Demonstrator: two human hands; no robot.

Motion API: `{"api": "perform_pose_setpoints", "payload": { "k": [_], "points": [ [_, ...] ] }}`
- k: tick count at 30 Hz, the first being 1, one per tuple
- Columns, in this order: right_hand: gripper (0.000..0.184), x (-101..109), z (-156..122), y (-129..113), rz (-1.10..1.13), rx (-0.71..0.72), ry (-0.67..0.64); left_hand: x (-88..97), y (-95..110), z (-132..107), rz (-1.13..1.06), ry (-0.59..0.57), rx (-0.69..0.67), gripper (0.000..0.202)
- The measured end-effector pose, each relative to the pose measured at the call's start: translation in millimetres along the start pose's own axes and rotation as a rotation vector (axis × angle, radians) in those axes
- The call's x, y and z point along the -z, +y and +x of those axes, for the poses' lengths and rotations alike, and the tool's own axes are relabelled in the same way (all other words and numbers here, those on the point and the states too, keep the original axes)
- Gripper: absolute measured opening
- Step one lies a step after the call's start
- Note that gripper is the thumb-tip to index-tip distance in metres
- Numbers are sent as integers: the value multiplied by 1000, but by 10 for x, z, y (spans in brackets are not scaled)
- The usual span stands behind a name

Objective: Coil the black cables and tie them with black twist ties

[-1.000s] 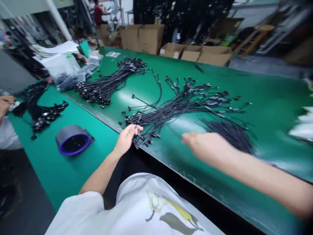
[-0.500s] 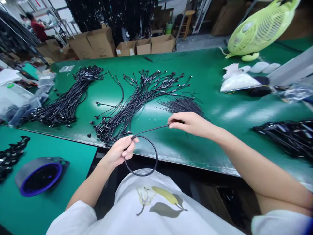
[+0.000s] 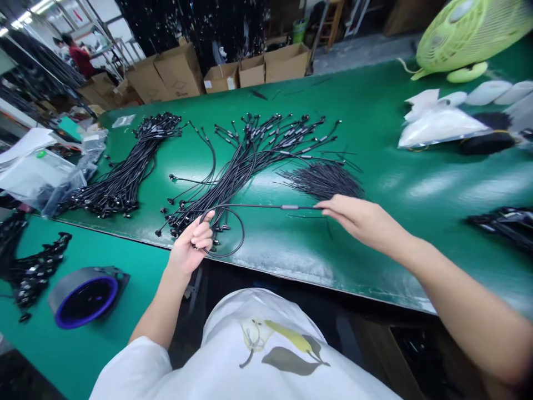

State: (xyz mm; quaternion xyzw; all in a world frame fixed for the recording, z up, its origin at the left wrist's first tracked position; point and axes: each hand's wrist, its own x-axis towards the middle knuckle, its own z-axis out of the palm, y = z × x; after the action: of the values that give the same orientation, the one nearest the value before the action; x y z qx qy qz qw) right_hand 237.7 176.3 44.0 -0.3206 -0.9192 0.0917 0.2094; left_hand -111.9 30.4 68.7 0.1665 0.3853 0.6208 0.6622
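Note:
My left hand [image 3: 195, 240] is closed on a black cable [image 3: 262, 206], part of which hangs in a loop to the right of the fingers. The cable runs taut to my right hand [image 3: 352, 214], whose fingers pinch it near its end. A grey sleeve sits on the cable close to the right fingers. Just beyond that hand lies a heap of short thin black strips [image 3: 327, 180]. Behind the cable spreads a bundle of black cables [image 3: 237, 172] with connectors at both ends; my left hand partly covers its near end.
Another cable bundle [image 3: 125, 169] lies farther left on the green table [image 3: 375, 111]. A purple-rimmed round container [image 3: 89, 300] is on the lower-left surface. At the right are a green fan [image 3: 470, 39], a white plastic bag [image 3: 443, 125] and more black cables [image 3: 503, 228]. Cardboard boxes [image 3: 179, 72] stand behind.
My right hand has moved right, drawing out the cable, and its grey sleeve now shows. My left hand has shifted slightly left and up; the loop has become smaller. The view has shifted slightly.

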Motion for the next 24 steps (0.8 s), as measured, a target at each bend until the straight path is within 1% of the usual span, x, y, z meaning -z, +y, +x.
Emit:
{"api": "perform_pose_setpoints", "payload": {
  "k": [2,4,6,8,9,10,11,12,14,15,16,18,20,21,22,24],
  "points": [
    [36,-62,-84,-76,-122,29,41,32,-12,-17,60,-11,-14,19],
    [31,-156,-182,-315,-277,96,60,52,-116,31,186,-3,-31,17],
    [28,-282,-280,-663,-330,182,15,36,-275,122,363,57,-155,21],
    [29,-406,-336,-1015,-253,261,-90,-20,-449,203,547,94,-304,24],
    [29,-451,-334,-1157,-200,285,-129,-58,-532,223,632,75,-346,25],
    [28,-478,-309,-1262,-148,295,-152,-96,-607,225,721,24,-356,26],
    [27,-484,-263,-1325,-103,289,-151,-131,-670,211,810,-51,-340,27],
    [27,-471,-201,-1345,-66,268,-126,-158,-718,186,893,-133,-313,28],
    [30,-417,-55,-1280,33,191,-45,-184,-774,123,1019,-266,-250,28],
    [30,-395,16,-1213,112,139,-3,-186,-787,97,1034,-305,-213,28],
    [28,-389,81,-1137,209,82,43,-186,-794,80,999,-324,-176,28],
    [25,-445,180,-1001,414,-42,136,-195,-809,72,796,-326,-119,29],
    [27,-586,235,-933,597,-169,161,-226,-843,91,551,-307,-71,31],
    [24,-672,248,-929,674,-237,157,-245,-868,106,467,-294,-40,32],
    [21,-757,253,-943,746,-307,159,-264,-897,122,419,-276,-6,34],
    [22,-899,249,-1003,891,-457,201,-286,-959,155,373,-227,67,38]
  ]
}}
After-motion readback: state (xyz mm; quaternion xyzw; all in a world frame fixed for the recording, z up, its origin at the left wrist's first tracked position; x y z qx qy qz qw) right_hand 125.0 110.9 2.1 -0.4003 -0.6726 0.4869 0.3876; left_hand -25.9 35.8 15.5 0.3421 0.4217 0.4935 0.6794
